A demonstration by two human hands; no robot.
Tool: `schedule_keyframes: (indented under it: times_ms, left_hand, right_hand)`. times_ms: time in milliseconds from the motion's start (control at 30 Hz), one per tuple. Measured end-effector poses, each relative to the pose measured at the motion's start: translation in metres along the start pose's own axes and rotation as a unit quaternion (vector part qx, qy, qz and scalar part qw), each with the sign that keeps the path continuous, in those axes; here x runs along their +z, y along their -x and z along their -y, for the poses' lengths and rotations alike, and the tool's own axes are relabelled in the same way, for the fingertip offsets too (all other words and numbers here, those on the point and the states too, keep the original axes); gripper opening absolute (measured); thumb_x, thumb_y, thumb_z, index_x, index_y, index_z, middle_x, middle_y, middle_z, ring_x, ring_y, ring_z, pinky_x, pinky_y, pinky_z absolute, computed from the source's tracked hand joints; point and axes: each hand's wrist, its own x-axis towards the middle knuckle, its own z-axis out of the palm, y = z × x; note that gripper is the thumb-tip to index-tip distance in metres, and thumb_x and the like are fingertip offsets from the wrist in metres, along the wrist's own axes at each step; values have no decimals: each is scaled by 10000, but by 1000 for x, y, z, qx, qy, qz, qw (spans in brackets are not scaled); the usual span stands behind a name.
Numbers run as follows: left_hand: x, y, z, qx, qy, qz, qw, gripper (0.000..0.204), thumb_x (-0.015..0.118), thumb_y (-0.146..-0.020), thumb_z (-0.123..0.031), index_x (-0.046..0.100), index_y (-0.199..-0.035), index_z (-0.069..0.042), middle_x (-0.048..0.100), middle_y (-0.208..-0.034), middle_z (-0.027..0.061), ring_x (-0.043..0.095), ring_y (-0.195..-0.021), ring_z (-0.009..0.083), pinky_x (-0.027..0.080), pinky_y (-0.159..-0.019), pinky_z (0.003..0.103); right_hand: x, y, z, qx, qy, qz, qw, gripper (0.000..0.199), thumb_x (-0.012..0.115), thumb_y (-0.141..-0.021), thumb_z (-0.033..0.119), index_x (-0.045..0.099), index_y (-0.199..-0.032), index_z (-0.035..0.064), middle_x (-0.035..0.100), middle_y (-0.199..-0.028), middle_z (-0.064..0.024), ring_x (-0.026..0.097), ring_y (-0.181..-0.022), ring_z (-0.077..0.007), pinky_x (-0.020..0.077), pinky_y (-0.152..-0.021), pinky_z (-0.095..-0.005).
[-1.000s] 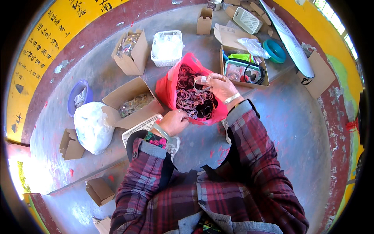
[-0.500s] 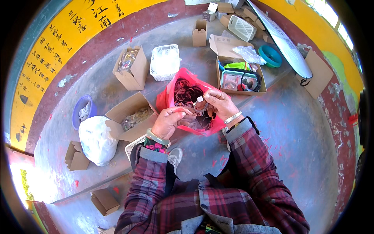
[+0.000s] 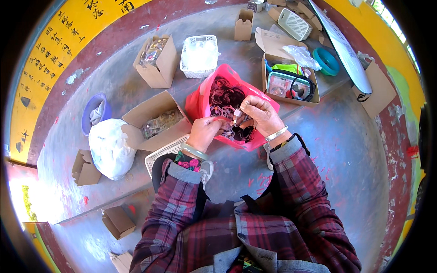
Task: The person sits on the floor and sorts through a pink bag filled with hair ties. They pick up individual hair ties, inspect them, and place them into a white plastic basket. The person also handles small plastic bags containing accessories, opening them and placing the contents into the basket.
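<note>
**A:** so nearest to the person, what were the hands doing? I was standing right there and it went quick.

**B:** both were over the red plastic bag (image 3: 202,101) of dark bands (image 3: 223,96) on the grey floor (image 3: 346,150). The left hand (image 3: 205,133) was curled, fingers closed together on a few bands near the bag's near edge. The right hand (image 3: 260,114) had thumb and fingertips pinched on a small pale piece (image 3: 237,112). Too tiny to say which way it pointed or where its long axis ran.

**A:** different from a moment before?

**B:** yeah. A second earlier the left hand was down by the white basket (image 3: 166,152) next to the knee, and it had come up to the bag to meet the right one.

**A:** and further out?

**B:** open cardboard box (image 3: 157,119) just left of the bag, white sack (image 3: 109,146) beside it, blue bucket (image 3: 93,111) past that. Beyond the bag sat a white crate (image 3: 199,55) and another box (image 3: 287,82) with green and black stuff.
</note>
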Motion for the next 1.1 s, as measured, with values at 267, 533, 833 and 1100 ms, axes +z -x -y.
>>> schedule_keyframes:
  times_ms: [267,533,833,1100]
  left_hand:
    - [-9,-18,33,78,-124,-55,988,217,560,-817,-165,644,-842,34,563,-622,58,505,-586,70,412,-542,254]
    - [2,-15,35,135,-186,-44,972,234,554,-803,-222,649,-841,-12,556,-585,155,531,-527,135,412,-516,303]
    - [9,-6,20,157,-250,-26,955,229,500,-805,-179,651,-897,-34,593,-645,160,592,-574,222,446,-560,319]
    - [10,-6,24,84,-85,66,991,253,452,-860,-132,630,-924,36,642,-788,93,624,-700,149,517,-653,274]
  right_hand:
    - [13,3,-6,-114,310,-25,944,83,644,-793,76,593,-770,15,621,-730,-45,598,-688,-102,468,-579,-254]
    - [24,4,-15,-293,557,-35,776,38,608,-731,73,595,-745,41,569,-673,-108,551,-675,-293,449,-598,-386]
    - [16,3,-20,-273,621,-40,734,50,564,-743,89,603,-738,57,569,-656,-106,563,-682,-297,456,-595,-407]
    - [14,6,-18,-219,629,-23,745,83,570,-717,101,644,-737,67,607,-697,-112,585,-702,-292,464,-608,-399]
